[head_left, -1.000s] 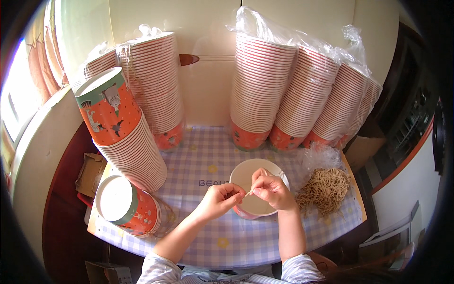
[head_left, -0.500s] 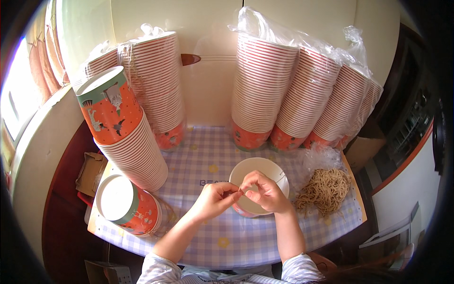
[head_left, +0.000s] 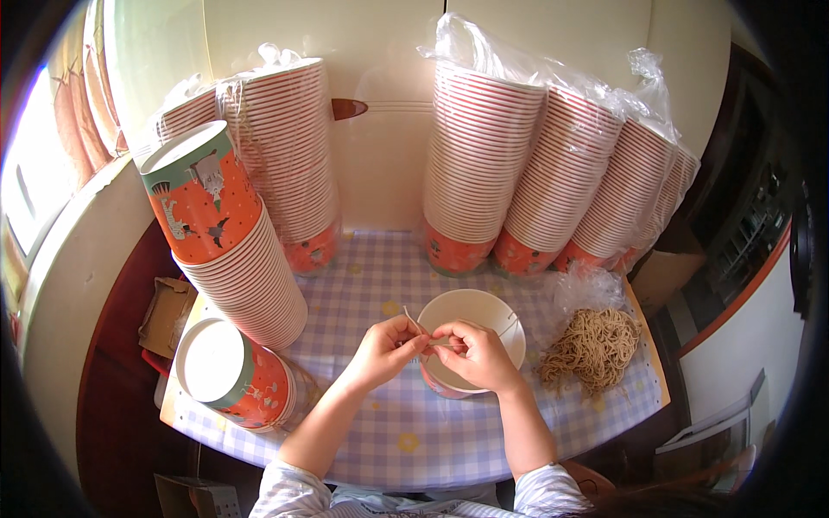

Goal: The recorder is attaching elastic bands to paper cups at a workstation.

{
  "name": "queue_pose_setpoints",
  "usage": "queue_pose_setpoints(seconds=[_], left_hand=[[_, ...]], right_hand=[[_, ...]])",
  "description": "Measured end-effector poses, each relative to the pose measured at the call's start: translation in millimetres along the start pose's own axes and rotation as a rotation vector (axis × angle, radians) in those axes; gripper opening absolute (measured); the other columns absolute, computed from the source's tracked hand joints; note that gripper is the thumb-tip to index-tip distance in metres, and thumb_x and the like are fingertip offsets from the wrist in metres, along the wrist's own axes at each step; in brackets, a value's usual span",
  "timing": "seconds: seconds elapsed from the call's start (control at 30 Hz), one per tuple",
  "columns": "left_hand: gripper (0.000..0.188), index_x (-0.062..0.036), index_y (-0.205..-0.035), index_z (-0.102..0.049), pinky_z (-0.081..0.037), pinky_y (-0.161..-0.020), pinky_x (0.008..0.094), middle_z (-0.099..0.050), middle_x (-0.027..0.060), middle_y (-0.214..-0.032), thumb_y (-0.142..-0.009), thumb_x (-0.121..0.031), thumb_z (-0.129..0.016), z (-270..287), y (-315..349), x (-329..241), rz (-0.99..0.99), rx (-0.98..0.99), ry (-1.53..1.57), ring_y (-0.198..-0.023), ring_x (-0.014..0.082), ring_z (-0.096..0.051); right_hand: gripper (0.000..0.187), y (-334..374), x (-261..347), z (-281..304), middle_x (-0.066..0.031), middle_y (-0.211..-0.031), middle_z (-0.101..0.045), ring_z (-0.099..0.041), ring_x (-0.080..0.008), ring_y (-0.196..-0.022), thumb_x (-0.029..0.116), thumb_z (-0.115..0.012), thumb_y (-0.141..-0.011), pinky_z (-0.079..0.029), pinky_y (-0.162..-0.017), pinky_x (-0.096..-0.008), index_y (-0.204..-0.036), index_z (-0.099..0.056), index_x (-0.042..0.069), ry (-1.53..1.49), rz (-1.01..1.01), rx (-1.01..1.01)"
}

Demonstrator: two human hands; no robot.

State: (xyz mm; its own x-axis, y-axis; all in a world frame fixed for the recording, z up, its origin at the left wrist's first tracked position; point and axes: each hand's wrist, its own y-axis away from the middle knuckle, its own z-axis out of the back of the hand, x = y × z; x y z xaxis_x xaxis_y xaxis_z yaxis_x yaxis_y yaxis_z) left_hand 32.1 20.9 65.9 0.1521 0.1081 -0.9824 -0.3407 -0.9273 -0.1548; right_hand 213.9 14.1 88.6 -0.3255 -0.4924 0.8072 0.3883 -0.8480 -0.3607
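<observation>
An open paper bucket, white inside, stands upright on the table in front of me. A thin beige cord runs from its right rim toward my fingers, and one loose end pokes up past the left rim. My left hand pinches the cord at the bucket's left rim. Close against it, my right hand also pinches the cord, above the bucket's mouth. Its fingers hide part of the cord and the bucket's near wall. To the right lies a heap of beige cords.
Tall stacks of nested paper buckets in clear plastic line the back. On the left, another stack and an upturned orange and green bucket stand near the edge. A checked cloth covers the table.
My right hand has turned palm down and lowered, its fingers now beside my left. A loose cord end now shows above my left hand.
</observation>
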Motion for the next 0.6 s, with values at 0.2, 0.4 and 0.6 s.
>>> queue_pose_setpoints(seconds=[0.2,0.4,0.6], left_hand=[[0.01,0.0043,-0.084,-0.054,-0.051,-0.07,0.0239,-0.062,0.0071,-0.08,-0.087,-0.005,-0.054,-2.1,0.2,-1.5,-0.022,-0.022,-0.037,-0.081,0.0127,-0.063],[0.014,0.0016,-0.083,-0.057,-0.047,-0.06,0.024,-0.062,0.0054,-0.073,-0.08,-0.012,-0.062,2.4,-1.7,1.1,-0.02,-0.087,-0.319,-0.065,0.0086,-0.058],[0.014,-0.0012,-0.083,-0.058,-0.045,-0.054,0.0266,-0.06,0.006,-0.072,-0.075,-0.011,-0.064,4.1,-2.7,-0.5,-0.051,-0.227,-0.331,-0.06,0.0122,-0.055]], right_hand=[[0.008,0.3,0.8,-4.0,-0.0006,-0.064,-0.053,-0.047,-0.0073,-0.055,0.005,-0.067,-0.074,-0.039,-0.05,-0.0227,-0.08,-0.064,0.002,0.035,0.051,-0.073],[0.007,-0.6,-0.1,-4.3,-0.0034,-0.064,-0.055,-0.05,-0.0112,-0.053,0.006,-0.067,-0.072,-0.041,-0.049,-0.0248,-0.077,-0.064,0.003,0.146,0.063,-0.104],[0.006,-1.3,-0.9,-4.8,-0.0047,-0.063,-0.054,-0.051,-0.0142,-0.052,0.007,-0.067,-0.072,-0.042,-0.05,-0.0274,-0.075,-0.063,0.004,0.128,0.05,-0.13]])
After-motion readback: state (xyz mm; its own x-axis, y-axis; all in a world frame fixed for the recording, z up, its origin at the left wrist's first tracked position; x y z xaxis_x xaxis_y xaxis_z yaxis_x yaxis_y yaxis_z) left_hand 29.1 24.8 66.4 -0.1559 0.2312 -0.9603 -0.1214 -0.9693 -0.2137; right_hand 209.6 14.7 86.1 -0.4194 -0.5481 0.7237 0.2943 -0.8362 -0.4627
